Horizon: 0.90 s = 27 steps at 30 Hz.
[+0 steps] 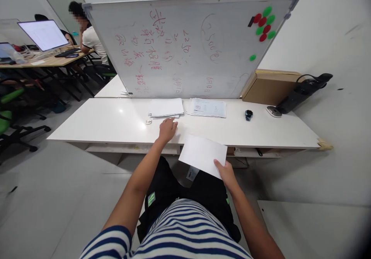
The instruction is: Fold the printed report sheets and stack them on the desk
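My right hand (226, 174) grips a blank white sheet of paper (203, 154) by its near right corner, with the thumb on top. The sheet is held over my lap at the desk's front edge. My left hand (168, 130) reaches over the desk, fingers partly extended, beside the front edge of a stack of white papers (166, 106). I cannot tell whether the fingertips touch that stack. To its right lies a second pile of papers (207, 108), its top sheet printed with a red stamp-like mark.
On the white desk (101, 120) lie a small white object (148, 121), a watch (248, 115) and a computer mouse (274, 111). A black bottle (301, 94) leans near a cardboard box (268, 87). Behind stands a whiteboard (185, 62) with magnets. A person (94, 42) sits at left.
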Each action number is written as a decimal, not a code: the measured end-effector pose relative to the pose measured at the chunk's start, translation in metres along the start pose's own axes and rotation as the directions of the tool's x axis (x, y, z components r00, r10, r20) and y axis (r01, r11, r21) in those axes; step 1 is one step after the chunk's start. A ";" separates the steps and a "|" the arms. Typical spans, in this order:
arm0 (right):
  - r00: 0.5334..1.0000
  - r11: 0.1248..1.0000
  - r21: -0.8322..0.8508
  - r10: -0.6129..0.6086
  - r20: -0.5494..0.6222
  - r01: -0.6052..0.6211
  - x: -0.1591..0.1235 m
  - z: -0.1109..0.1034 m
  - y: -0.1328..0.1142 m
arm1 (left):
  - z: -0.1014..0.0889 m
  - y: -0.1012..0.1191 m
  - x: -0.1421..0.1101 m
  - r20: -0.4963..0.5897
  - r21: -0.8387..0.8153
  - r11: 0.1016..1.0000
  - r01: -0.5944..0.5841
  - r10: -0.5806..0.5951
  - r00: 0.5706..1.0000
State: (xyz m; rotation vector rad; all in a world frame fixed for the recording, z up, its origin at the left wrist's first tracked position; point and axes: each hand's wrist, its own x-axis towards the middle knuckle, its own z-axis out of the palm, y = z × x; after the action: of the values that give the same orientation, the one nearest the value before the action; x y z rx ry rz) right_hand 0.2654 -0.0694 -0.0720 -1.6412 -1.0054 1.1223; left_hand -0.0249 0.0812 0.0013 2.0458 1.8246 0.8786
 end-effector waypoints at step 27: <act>0.974 0.974 0.143 0.153 0.169 -0.177 0.010 0.042 -0.037 | 0.004 -0.005 -0.004 0.223 0.073 0.997 -0.003 -0.014 0.975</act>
State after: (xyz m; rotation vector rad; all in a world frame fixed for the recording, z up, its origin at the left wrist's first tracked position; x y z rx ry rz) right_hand 0.2230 -0.0407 -0.0481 -1.5500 -0.8655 1.4248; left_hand -0.0262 0.0789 -0.0057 2.0865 1.7623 0.5608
